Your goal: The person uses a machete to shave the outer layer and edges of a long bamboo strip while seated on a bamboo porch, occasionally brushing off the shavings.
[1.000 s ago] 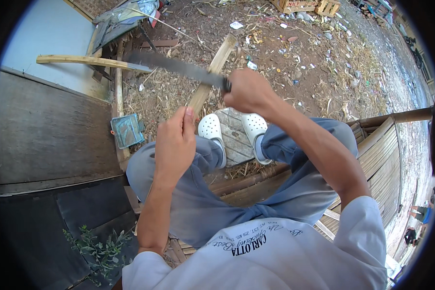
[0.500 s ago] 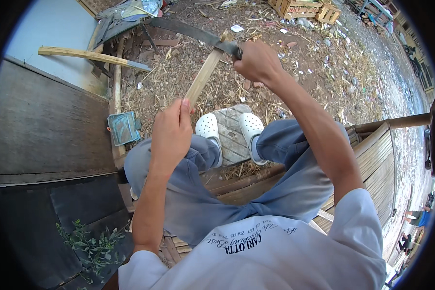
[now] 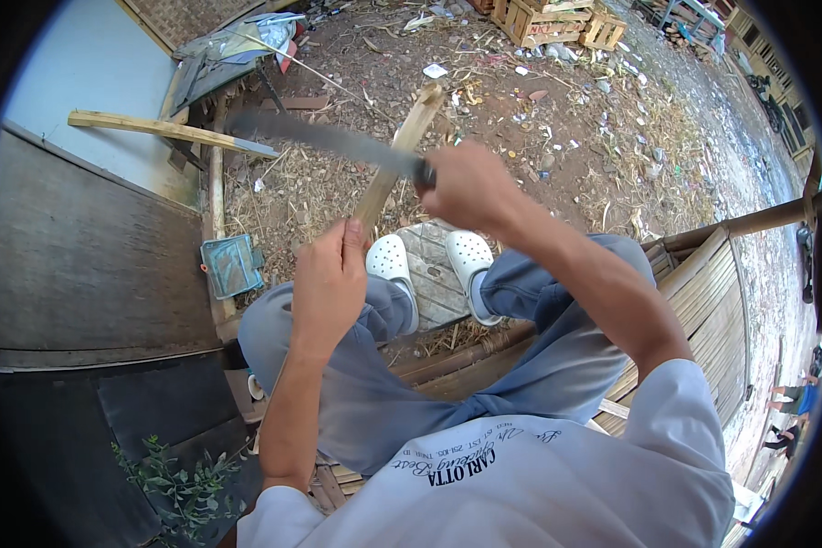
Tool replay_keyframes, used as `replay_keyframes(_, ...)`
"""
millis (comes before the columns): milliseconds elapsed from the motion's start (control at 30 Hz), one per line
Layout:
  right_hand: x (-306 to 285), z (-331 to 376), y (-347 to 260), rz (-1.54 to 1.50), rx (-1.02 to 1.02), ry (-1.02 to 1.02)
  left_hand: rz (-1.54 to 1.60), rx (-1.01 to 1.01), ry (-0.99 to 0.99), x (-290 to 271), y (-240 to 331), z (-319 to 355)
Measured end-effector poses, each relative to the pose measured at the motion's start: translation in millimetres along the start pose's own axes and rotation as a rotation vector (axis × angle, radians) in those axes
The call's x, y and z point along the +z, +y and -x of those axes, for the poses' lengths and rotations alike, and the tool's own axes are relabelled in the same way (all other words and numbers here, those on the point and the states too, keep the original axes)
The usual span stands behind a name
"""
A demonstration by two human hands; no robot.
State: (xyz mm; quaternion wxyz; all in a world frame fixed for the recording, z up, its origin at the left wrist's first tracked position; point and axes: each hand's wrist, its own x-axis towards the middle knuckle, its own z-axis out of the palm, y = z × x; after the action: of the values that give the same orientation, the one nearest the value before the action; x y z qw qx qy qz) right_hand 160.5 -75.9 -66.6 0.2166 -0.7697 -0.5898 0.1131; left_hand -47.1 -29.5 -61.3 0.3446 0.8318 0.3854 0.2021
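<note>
My left hand (image 3: 331, 274) is closed round the near end of a flat strip of split bamboo (image 3: 409, 137), thumb on top. The strip slants up and away to the right, and its far end has a thicker, knobbly joint. In my right hand (image 3: 470, 187) I grip the dark handle of a machete (image 3: 324, 137). Its long blade points left, smeared by motion, and crosses the strip about midway; whether the edge bites into it I cannot tell. Both hands are out in front of my knees, above my white clogs (image 3: 391, 258).
My feet rest on a worn grooved slab (image 3: 427, 269). A pale length of wood (image 3: 169, 128) juts out at the left, above a blue plastic basket (image 3: 232, 267). Wooden crates (image 3: 539, 23) stand on the littered ground at the back. Bamboo slats (image 3: 699, 297) lie at my right.
The machete has come nearer along the strip, from its far end to about the middle. My right hand has moved toward me and slightly left. My left hand keeps its grip, slightly lower.
</note>
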Motion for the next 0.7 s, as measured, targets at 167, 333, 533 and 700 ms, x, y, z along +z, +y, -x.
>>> replay_keyframes(167,-90.2,-35.6,153.9,-0.060,0.608,0.338,0.135,-0.063,0.035,-4.5,-9.2,25.6)
replay_keyframes(333,-74.7,-6.7,88.2,-0.144,0.449,0.146,0.223,-0.105,-0.129,0.9,-5.3,10.7)
replay_keyframes(533,-24.0,33.6,-1.3,-0.193,-0.076,-0.126,0.390,-0.217,-0.221,-8.4,-0.1,15.9)
replay_keyframes(700,-17.0,43.3,-4.8,-0.207,-0.129,-0.159,0.474,-0.284,-0.268,-6.4,5.6,12.4)
